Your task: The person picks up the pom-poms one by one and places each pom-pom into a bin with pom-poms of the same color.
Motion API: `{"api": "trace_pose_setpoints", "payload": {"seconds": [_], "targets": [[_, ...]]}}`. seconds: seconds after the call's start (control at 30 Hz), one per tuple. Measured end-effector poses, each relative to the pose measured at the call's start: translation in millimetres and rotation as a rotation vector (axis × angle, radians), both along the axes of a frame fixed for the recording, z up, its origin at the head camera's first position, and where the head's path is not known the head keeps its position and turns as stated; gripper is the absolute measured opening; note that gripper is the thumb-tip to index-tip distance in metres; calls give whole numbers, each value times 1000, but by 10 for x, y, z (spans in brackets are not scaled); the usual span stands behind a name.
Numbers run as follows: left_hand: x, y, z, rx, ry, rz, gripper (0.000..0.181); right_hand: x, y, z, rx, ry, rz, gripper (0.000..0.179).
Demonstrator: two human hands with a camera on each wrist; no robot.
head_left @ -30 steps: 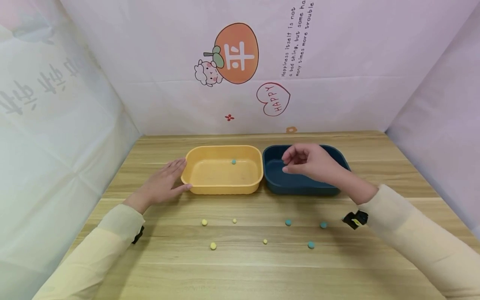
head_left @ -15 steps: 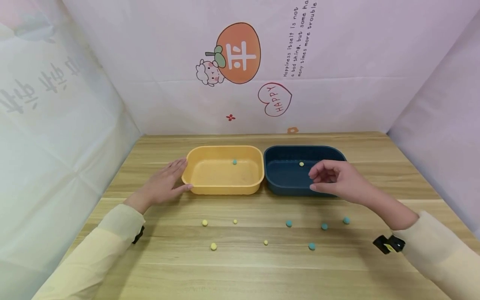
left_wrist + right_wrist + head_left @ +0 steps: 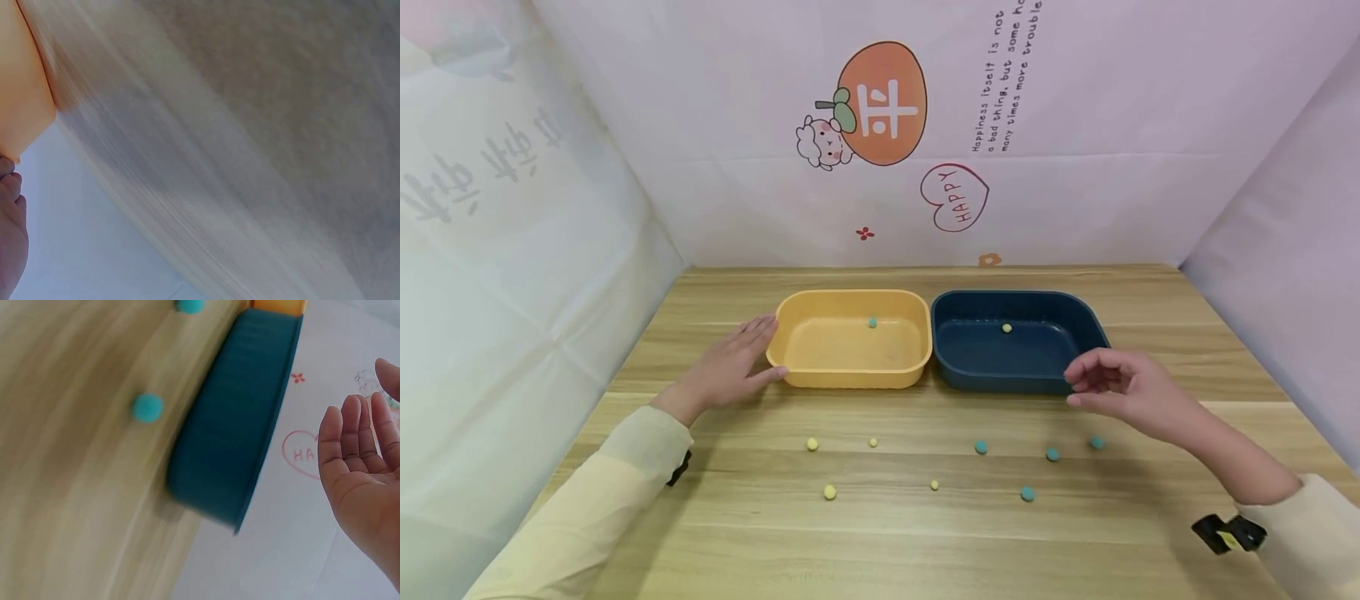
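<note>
My left hand (image 3: 726,367) rests with straight fingers against the left end of a yellow tray (image 3: 850,379). Inside that tray lies one small teal ball (image 3: 872,322). A dark blue tray (image 3: 1007,383) stands close beside it on the right, with one small yellow ball (image 3: 1007,328) in it. My right hand (image 3: 1138,396) hovers by the blue tray's front right corner, fingers loosely bent and apart from the thumb. The right wrist view shows nothing in that palm (image 3: 365,481). In the left wrist view only part of the left hand (image 3: 11,231) shows.
Several yellow balls (image 3: 830,492) are scattered on the wooden table (image 3: 880,558) in front of the yellow tray. Several teal balls (image 3: 1027,494) lie in front of the blue tray. Printed white cloth (image 3: 737,208) encloses the back and sides.
My right hand has moved right and toward me, from above the blue tray to its front right corner. The yellow ball inside the blue tray has come into view. The left hand stays put.
</note>
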State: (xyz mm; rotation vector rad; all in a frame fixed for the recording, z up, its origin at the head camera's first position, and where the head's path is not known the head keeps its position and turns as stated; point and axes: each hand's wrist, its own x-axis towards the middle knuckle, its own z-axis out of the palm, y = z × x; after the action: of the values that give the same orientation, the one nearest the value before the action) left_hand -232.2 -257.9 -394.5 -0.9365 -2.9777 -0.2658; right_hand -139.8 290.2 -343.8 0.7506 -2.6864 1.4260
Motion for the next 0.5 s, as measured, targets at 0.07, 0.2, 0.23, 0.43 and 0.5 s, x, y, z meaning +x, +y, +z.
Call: {"api": "trace_pose_setpoints", "payload": {"seconds": [0.07, 0.2, 0.23, 0.43, 0.5], "targets": [[-4, 6, 5, -2, 1, -2, 86, 32, 56, -29, 9, -12, -19, 19], [-10, 14, 3, -13, 3, -6, 86, 88, 155, -67, 32, -44, -82, 19], [-10, 15, 2, -12, 4, -8, 86, 97, 177, -77, 37, -46, -92, 20], [0, 12, 0, -6, 10, -8, 86, 129, 301, -146, 45, -44, -118, 19], [3, 11, 4, -5, 8, -6, 86, 130, 344, -181, 45, -48, -117, 19]]}}
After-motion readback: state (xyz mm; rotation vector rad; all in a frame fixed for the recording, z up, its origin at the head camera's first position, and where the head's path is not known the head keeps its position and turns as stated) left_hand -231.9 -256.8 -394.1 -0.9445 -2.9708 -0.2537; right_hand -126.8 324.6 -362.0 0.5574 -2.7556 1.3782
